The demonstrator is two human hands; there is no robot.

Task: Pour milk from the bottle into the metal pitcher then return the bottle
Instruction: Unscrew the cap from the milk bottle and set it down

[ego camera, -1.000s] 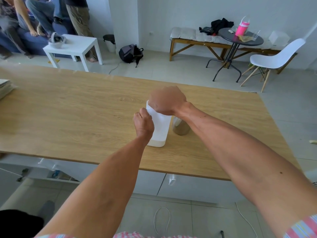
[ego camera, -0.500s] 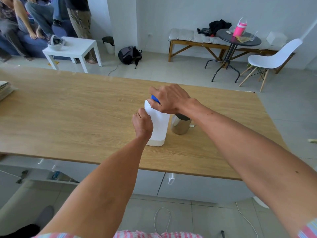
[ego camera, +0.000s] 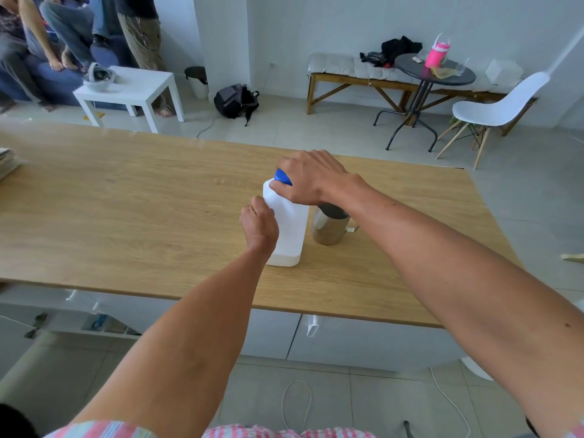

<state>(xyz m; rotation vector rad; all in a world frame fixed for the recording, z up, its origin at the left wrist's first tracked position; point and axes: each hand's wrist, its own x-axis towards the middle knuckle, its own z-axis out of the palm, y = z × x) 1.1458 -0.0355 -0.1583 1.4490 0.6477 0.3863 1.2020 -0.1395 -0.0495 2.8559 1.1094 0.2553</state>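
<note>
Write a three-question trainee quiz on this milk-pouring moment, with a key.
1. True or false: the blue cap is off the milk bottle and lies on the wooden table.
2. Which hand holds the bottle's body? A. left hand B. right hand C. neither
3. Fill in: the metal pitcher stands upright on the bottle's ____ side, seen from the head camera.

Key
1. False. The cap sits on top of the bottle under the right hand's fingers.
2. A. The left hand grips the bottle's side while the right hand covers the cap.
3. Right. It stands close beside the bottle, partly behind the right forearm.
</note>
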